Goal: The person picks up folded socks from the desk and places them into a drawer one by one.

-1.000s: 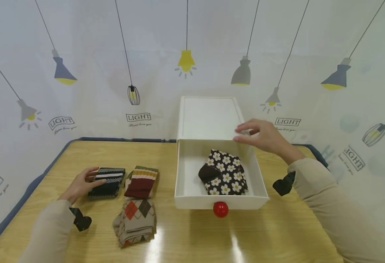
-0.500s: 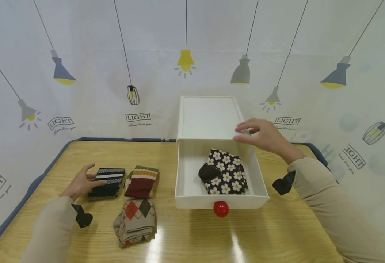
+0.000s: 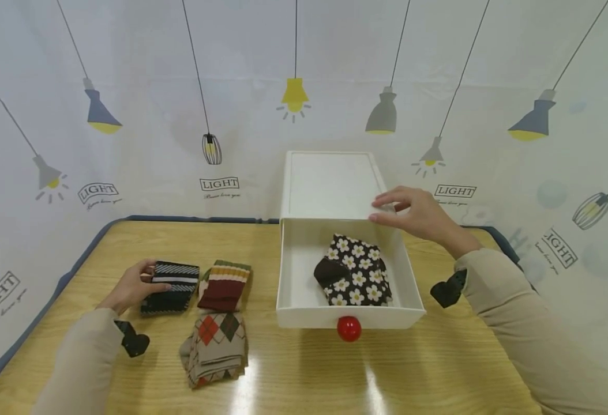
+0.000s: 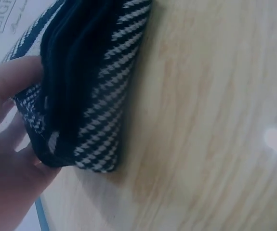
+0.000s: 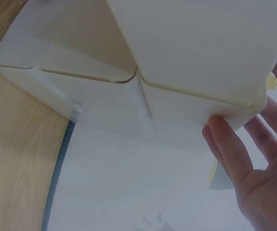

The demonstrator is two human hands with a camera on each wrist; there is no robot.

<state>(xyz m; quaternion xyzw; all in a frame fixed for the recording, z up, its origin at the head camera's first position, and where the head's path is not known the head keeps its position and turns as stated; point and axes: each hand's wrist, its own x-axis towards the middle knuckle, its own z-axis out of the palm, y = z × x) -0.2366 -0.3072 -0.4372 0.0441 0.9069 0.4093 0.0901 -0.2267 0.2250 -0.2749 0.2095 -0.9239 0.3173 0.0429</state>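
Observation:
My left hand (image 3: 145, 282) pinches the left edge of a folded black sock with white stripes (image 3: 173, 286) on the wooden table (image 3: 439, 369). In the left wrist view the thumb (image 4: 13, 79) lies on top of the black sock (image 4: 87, 91) and the fingers are under it. My right hand (image 3: 387, 210) rests with relaxed fingers (image 5: 230, 149) on the front right corner of a white cabinet (image 3: 330, 184). Below it the drawer (image 3: 289, 282) is pulled out, with a red knob (image 3: 349, 328). A brown sock with white flowers (image 3: 358, 271) lies inside the drawer.
A folded maroon striped sock (image 3: 224, 286) lies right of the black one. A beige argyle sock (image 3: 214, 349) lies nearer to me. A white backdrop printed with lamps (image 3: 293, 95) closes off the back and sides. The table has a blue rim (image 3: 60, 282).
My left hand went from lying on the black sock, through spread fingers, to pinching its left edge. The right hand and drawer have stayed put.

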